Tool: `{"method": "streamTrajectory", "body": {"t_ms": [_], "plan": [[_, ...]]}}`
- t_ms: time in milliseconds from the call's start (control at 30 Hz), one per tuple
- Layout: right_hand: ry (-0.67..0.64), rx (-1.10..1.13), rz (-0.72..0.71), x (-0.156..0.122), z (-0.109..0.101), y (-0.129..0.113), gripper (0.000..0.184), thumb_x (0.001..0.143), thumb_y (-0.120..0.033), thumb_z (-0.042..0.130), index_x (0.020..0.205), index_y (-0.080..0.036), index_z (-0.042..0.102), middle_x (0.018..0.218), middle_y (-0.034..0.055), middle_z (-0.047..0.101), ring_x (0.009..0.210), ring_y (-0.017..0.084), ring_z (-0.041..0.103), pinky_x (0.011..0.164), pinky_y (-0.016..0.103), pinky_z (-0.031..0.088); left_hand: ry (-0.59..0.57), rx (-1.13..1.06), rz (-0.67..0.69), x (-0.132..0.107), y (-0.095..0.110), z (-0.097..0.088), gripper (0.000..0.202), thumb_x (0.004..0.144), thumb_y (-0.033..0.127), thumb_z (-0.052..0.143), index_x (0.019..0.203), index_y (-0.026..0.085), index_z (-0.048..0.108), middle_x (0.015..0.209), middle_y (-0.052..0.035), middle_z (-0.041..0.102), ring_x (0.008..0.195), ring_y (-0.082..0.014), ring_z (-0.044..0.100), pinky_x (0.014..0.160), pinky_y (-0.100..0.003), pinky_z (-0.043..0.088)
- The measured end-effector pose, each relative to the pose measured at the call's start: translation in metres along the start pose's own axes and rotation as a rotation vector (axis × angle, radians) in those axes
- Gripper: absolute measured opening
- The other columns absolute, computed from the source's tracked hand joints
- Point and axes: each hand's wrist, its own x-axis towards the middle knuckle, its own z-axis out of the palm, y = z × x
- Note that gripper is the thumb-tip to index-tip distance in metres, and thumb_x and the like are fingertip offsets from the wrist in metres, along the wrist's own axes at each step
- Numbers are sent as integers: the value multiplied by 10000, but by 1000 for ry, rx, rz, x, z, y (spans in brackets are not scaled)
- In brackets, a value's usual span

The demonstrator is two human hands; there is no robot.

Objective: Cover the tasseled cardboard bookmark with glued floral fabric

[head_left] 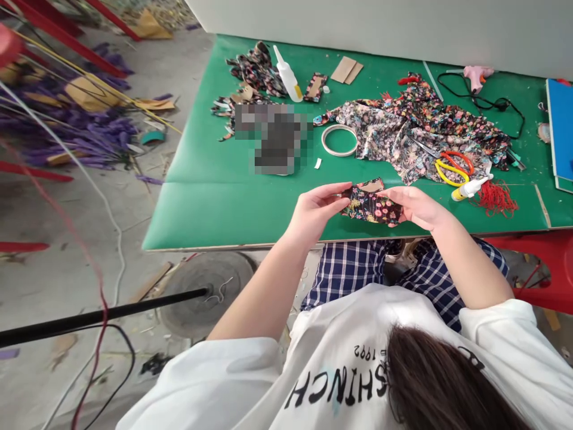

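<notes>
— What's held, and where?
— Left hand (pixel 316 212) and right hand (pixel 414 206) pinch a floral fabric-covered card (pixel 372 206) at frame centre, over the green table (pixel 215 197)'s near edge.
— Open room?
— Bare table at centre left; glue bottle (pixel 287 75) stands at upper centre.

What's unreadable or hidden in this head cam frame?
- Pixelated patch on the green table: blurred out, contents unknown.
- Underside of the floral fabric piece: both ends covered by the left hand and right hand.
- Scissors: blades partly lost against the floral cloth.
- Blue board: cut off by the right edge.
- Shirt lettering: partly covered by hair.
</notes>
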Motion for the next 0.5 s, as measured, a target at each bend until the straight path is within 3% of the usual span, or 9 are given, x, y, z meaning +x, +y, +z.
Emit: {"method": "streamTrajectory", "body": {"t_ms": [167, 333, 500], "plan": [[33, -108, 1, 7, 1, 5, 333, 647, -198, 792, 962, -201, 683, 811, 11, 713, 657, 108, 656, 451, 178, 535, -48, -21, -24, -9, -5, -7, 697, 613, 392, 836, 1248, 225, 604, 1197, -107, 671, 1088, -254, 635, 900, -345, 548], [89, -160, -27, 10, 5, 3, 141, 689, -232, 747, 800, -169, 685, 722, 16, 698, 660, 113, 646, 454, 172, 518, -54, -144, -125, -18, -3, -6, 865, 575, 305, 870, 1351, 231, 492, 1114, -96, 706, 994, -221, 673, 831, -296, 566], [107, -267, -104, 3, 14, -5, 211, 676, -291, 732, 855, -181, 721, 708, 7, 701, 627, 114, 624, 502, 208, 502, -66, -316, -258, -34, 0, 6, 845, 604, 318, 851, 1344, 201, 460, 757, -6, 725, 641, -121, 676, 664, -214, 563]]}}
